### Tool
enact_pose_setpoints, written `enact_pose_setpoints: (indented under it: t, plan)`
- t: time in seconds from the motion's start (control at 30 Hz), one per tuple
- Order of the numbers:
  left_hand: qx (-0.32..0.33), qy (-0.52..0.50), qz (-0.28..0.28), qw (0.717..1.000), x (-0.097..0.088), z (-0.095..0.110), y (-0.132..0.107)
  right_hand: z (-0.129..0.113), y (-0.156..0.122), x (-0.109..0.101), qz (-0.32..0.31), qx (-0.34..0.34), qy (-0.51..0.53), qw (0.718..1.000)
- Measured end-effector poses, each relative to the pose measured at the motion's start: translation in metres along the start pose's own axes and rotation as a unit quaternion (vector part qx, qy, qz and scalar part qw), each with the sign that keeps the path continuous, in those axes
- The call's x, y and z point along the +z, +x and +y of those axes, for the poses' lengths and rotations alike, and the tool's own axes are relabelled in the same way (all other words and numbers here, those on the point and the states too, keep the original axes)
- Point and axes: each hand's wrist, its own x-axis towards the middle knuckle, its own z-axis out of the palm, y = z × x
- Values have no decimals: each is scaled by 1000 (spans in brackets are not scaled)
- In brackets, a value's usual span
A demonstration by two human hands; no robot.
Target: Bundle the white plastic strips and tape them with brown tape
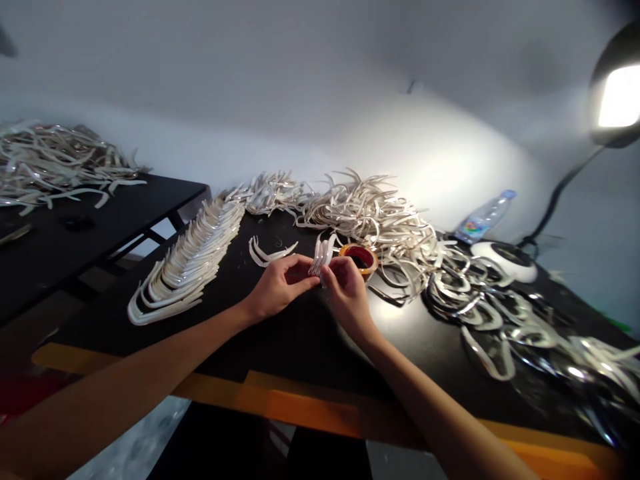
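Between my two hands, at the middle of the black table, is a small bundle of curved whitish strips (325, 251), held upright. My left hand (281, 283) pinches its lower left side with thumb and fingertips. My right hand (349, 287) grips the same bundle from the right, thumb in front. Just behind my right hand lies a roll of tape (361, 260), amber outside with a red core. A few loose curved strips (270, 253) rest on the table beyond my left hand. What the strips are made for I cannot make out.
A long overlapping row of bent strips (193, 250) runs along the left. A tangled heap (370, 210) sits at the back, with dark-and-white curved pieces (493, 303) at right. A plastic bottle (484, 217), a lit lamp (620, 93) and a second table (165, 200) stand around.
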Motion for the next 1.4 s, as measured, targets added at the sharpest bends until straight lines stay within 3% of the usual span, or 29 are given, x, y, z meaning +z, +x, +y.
enact_pose_setpoints:
  t: [0.17, 0.27, 0.37, 0.5, 0.8, 1.03, 1.2, 1.4]
  plan:
    - [-12, -12, 12, 1000, 0, 0, 1, -2, 2, -3, -7, 6, -5, 1000]
    - [-17, -32, 22, 999, -2, 1, 3, -6, 8, -13, -28, -71, -78, 994]
    - [-43, -91, 20, 995, -6, 3, 4, -9, 14, -22, -111, -176, -205, 956]
    - [-92, -170, -1, 981, -7, 6, 3, -7, 17, -26, -155, -213, -267, 927]
    - [-159, -251, 18, 955, -4, 9, 5, -6, 19, -28, -171, -192, -264, 930]
    - [-220, -343, 55, 912, -14, 3, 12, 11, 23, -37, -242, -92, -142, 955]
    - [-212, -359, 20, 909, -18, 1, 12, 14, 20, -35, -269, -69, -130, 952]
    - [-215, -355, 39, 909, -17, 5, 13, 18, 22, -34, -251, -50, -133, 957]
